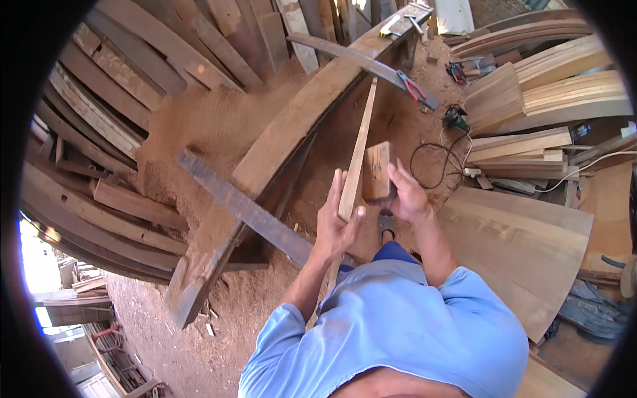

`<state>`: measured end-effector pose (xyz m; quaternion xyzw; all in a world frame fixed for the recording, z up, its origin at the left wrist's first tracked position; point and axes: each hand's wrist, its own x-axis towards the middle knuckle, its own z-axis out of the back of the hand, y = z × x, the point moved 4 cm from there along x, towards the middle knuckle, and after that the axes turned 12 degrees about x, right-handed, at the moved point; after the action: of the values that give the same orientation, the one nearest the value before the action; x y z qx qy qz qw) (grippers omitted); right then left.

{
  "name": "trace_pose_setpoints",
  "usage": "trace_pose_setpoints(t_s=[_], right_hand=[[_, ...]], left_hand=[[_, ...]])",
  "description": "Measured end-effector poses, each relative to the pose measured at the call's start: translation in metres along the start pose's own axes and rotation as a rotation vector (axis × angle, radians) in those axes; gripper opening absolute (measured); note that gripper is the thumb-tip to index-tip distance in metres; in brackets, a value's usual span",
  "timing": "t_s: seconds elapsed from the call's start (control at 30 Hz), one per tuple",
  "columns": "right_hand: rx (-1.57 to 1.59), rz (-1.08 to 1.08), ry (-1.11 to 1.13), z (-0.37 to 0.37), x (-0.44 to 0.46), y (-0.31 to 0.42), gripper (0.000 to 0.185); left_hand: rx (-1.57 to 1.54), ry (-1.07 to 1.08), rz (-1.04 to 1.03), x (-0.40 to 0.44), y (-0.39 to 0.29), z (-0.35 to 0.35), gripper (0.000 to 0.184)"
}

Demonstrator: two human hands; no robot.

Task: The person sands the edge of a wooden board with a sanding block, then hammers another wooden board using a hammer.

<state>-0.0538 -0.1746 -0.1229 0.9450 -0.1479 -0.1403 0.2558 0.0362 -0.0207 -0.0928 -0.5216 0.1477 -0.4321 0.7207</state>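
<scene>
A long, thin wooden strip point(362, 140) slants up and away from my left hand point(332, 229). It passes between the thumb and the long fingers, which are nearly straight along its side. My right hand point(409, 196) grips a short wooden block point(378, 171) from its right side, the thumb on its edge and the other fingers mostly hidden behind it. The block is held just right of the strip; whether they touch I cannot tell. Beyond both hands lies a thick wooden beam point(292, 126), with dark flat boards point(245, 213) laid across it.
Red-handled pliers point(411, 86) lie on the far cross board. A hammer point(415, 25) rests at the beam's far end. A green power tool point(456, 118) and its cable are on the sawdust-covered floor. Stacked planks point(126, 66) line the left; wide boards point(511, 232) lie at right.
</scene>
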Motion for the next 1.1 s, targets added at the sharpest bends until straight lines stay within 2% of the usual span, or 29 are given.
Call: trace_pose_setpoints(t_s=[0.1,0.33,0.47,0.53,0.6,0.63,0.67,0.77,0.87,0.93,0.97,1.0,1.07,1.1], right_hand=[[-0.180,0.076,-0.102,-0.017,0.006,0.001,0.068],[-0.293,0.055,-0.129,-0.042,0.000,0.000,0.074],[-0.291,-0.063,-0.175,-0.061,-0.022,0.004,0.071],[-0.265,-0.113,-0.196,-0.056,-0.029,-0.005,0.071],[-0.362,0.093,-0.169,-0.045,-0.026,-0.014,0.072],[-0.329,0.094,-0.223,-0.048,-0.030,-0.014,0.066],[-0.328,0.089,-0.230,-0.041,-0.026,-0.018,0.066],[-0.558,0.308,-0.315,-0.017,-0.017,-0.017,0.060],[-0.717,0.334,-0.337,0.010,0.027,0.004,0.058],[-0.723,0.350,-0.347,0.040,0.057,0.008,0.059],[-0.742,0.342,-0.366,0.046,0.071,0.013,0.059],[-0.765,0.336,-0.384,0.052,0.083,0.018,0.060],[-0.763,0.359,-0.359,0.077,0.101,0.018,0.059],[-0.763,0.385,-0.334,0.082,0.109,0.020,0.059]], left_hand=[[-0.102,-0.002,0.006,0.000,0.004,-0.002,0.087],[-0.248,0.001,0.019,0.000,0.007,-0.007,0.111],[-0.304,0.001,0.049,-0.003,0.008,-0.015,0.123],[-0.479,0.000,0.096,-0.005,0.010,-0.019,0.132],[-0.423,0.013,0.098,-0.009,0.009,-0.021,0.134],[-0.367,0.019,0.095,-0.010,0.009,-0.022,0.135],[-0.370,0.022,0.103,-0.010,0.009,-0.022,0.135],[-0.250,0.069,0.110,-0.013,0.007,-0.021,0.134],[-0.310,0.102,0.171,-0.011,0.007,-0.022,0.135],[-0.116,0.115,0.127,-0.011,0.005,-0.018,0.128],[-0.184,0.095,0.128,-0.010,0.004,-0.018,0.113],[-0.179,0.091,0.121,-0.006,0.003,-0.015,0.113],[-0.016,0.133,0.127,-0.004,-0.002,-0.011,0.091],[-0.013,0.126,0.117,-0.002,-0.003,-0.009,0.091]])
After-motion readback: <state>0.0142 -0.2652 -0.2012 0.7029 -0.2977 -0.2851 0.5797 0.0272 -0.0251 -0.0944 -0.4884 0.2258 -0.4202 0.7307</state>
